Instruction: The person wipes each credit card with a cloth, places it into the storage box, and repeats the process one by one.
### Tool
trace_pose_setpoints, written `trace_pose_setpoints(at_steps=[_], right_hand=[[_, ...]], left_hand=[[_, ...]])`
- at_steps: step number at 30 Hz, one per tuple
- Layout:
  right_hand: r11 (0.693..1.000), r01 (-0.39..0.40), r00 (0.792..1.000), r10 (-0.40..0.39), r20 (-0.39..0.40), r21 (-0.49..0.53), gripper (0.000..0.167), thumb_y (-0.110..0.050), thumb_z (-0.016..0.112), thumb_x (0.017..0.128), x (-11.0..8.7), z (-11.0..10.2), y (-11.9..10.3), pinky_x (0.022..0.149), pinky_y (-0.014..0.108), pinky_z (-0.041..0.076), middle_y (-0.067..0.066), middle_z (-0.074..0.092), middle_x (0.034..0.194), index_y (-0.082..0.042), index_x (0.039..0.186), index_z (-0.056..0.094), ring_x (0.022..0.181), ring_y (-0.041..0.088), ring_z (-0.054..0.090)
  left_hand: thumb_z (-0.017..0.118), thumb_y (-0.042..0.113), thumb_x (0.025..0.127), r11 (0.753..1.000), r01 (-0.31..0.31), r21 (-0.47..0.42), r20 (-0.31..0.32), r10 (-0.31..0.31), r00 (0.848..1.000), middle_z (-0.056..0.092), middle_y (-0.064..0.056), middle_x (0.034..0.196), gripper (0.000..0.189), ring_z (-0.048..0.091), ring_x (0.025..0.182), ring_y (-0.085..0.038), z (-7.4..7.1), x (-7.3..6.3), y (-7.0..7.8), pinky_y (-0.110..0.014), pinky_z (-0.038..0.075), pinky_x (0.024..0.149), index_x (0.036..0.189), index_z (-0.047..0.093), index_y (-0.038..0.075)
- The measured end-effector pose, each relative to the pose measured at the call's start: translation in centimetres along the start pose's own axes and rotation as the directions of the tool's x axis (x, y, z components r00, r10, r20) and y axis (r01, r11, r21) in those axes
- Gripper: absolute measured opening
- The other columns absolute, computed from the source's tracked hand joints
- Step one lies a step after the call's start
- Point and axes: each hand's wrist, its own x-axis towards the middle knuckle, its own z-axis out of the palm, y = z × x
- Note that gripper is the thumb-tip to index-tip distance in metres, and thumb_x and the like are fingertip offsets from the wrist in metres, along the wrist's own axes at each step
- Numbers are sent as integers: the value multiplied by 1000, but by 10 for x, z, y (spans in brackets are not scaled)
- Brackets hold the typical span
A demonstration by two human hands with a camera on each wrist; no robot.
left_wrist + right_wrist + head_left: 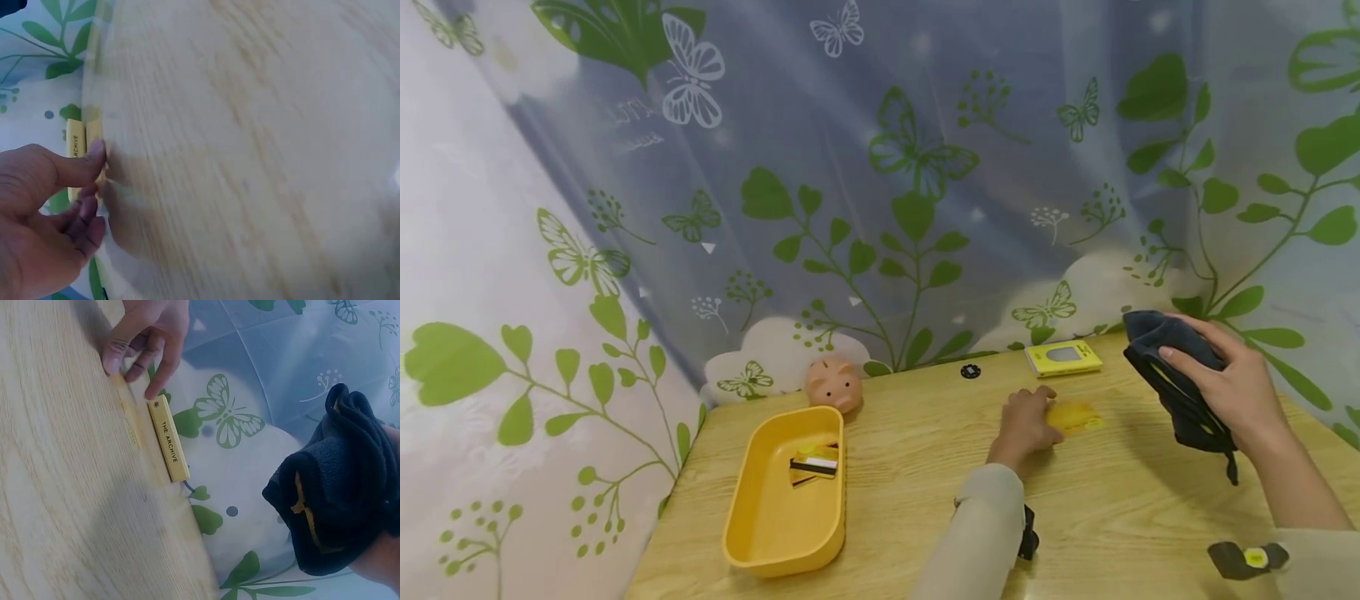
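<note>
In the head view my left hand (1026, 423) is low over the table, its thumb and fingers at the left end of a yellow card (1077, 417). The right wrist view shows that thumb and the fingers pinching the edge of the card (129, 415), which looks blurred and thin. My right hand (1243, 379) grips a dark blue fabric pouch (1180, 367), raised above the table's right side. A short cord dangles from its lower end. Through a fold in the pouch (337, 487) a strip of orange-yellow shows in the right wrist view.
A yellow box lettered THE ARCHIVE (1063, 358) lies by the back edge, with a black round chip (971, 372) to its left. At left stands a yellow bin (737, 508) holding several cards (815, 462). Behind it sits a pink piggy bank (835, 385). A patterned curtain (850, 208) hangs behind.
</note>
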Motion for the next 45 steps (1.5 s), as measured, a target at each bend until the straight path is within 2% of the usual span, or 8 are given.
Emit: trace_pose_setpoints(at_steps=[3,5,11,19,24,38,41,45], right_hand=[[1000,7,1000,-7,1,-2,60,-44,65,103,-1,0,-1,105,74,34,-3,35,166,-36,159,45,143,56,33],[1000,6,1000,-6,2,-20,60,-45,65,102,-1,0,0,104,57,45,1,39,164,-37,158,46,139,54,39],[999,16,1000,-16,1,-44,57,-44,68,101,-2,2,2,72,9,44,12,53,150,-37,155,51,107,5,53],[999,6,1000,-5,14,-43,58,-45,65,102,-2,2,0,74,12,41,13,47,157,-37,157,48,127,49,47],[999,12,1000,-11,17,-45,58,-45,65,102,-2,3,-1,74,13,41,16,47,157,-37,157,48,128,51,48],[999,36,999,-36,22,-2,57,-40,68,101,-4,5,2,71,8,45,-4,54,145,-35,155,50,99,-14,45],[999,53,998,-53,26,5,57,-38,68,102,-5,9,0,72,6,46,-7,53,145,-32,155,51,100,-12,46],[998,69,996,-68,49,-12,58,-37,67,103,-7,16,-3,72,6,44,7,50,152,-29,157,49,116,20,57]], left_hand=[[85,30,89,999,48,-22,66,-47,997,65,7,115,52,53,111,-13,-4,-2,2,-27,43,104,135,64,25],[84,28,90,998,62,-33,91,-59,994,66,7,113,45,54,108,-14,-6,-4,3,-28,42,105,132,67,23],[82,28,90,997,76,-29,117,-72,990,66,8,119,38,55,108,-14,-11,-6,0,-27,45,100,126,72,20],[85,30,88,994,92,-55,162,-82,983,55,3,114,36,51,108,-13,-18,-8,-9,-26,46,96,119,70,21],[87,30,87,993,99,-69,176,-86,981,52,1,115,37,50,107,-13,-19,-8,-12,-26,45,97,118,70,19],[87,8,85,940,-20,-341,86,52,995,53,5,81,42,47,74,-10,-13,-15,-21,-24,43,72,111,57,21],[83,1,86,910,-46,-413,30,64,997,52,4,75,38,45,61,-10,-12,-17,-23,-23,42,60,112,63,21],[76,0,92,854,-38,-519,-8,40,999,55,5,79,34,49,56,-9,-17,-24,-24,-23,44,52,118,72,22]])
